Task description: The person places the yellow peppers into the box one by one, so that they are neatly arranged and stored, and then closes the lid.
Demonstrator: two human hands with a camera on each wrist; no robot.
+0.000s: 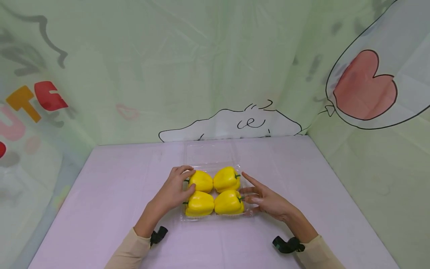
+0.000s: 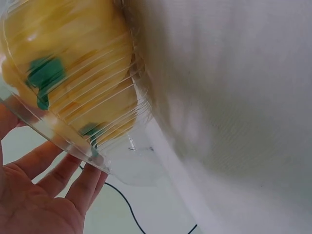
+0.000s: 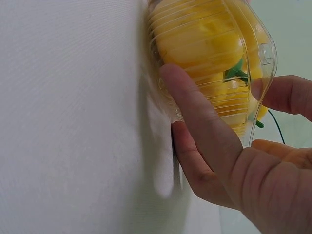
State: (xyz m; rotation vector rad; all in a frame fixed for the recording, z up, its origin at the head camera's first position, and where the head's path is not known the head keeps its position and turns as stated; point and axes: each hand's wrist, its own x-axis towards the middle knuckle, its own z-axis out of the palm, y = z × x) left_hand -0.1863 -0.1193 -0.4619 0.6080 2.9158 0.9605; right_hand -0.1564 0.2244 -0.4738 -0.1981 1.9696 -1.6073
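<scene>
Several yellow bell peppers [image 1: 202, 182] with green stems lie in two rows inside a clear plastic clamshell box [image 1: 215, 218] on the table. Its transparent lid [image 1: 209, 152] is folded back, away from me. My left hand [image 1: 172, 189] rests at the box's left side, its fingers spread and reaching to the far-left pepper. In the left wrist view those fingers [image 2: 80, 187] lie along the clear rim. At the right side, my right hand [image 1: 270, 203] touches the ribbed wall with loosely extended fingers. One fingertip presses the outside of the wall [image 3: 197, 53] in the right wrist view.
A pale lilac cloth covers the table [image 1: 111, 205]. Behind it and on both sides hang light green sheets [image 1: 208, 74] with printed drawings, including a balloon with a red heart [image 1: 367, 87]. A dark wrist camera [image 1: 289, 244] is strapped to each forearm.
</scene>
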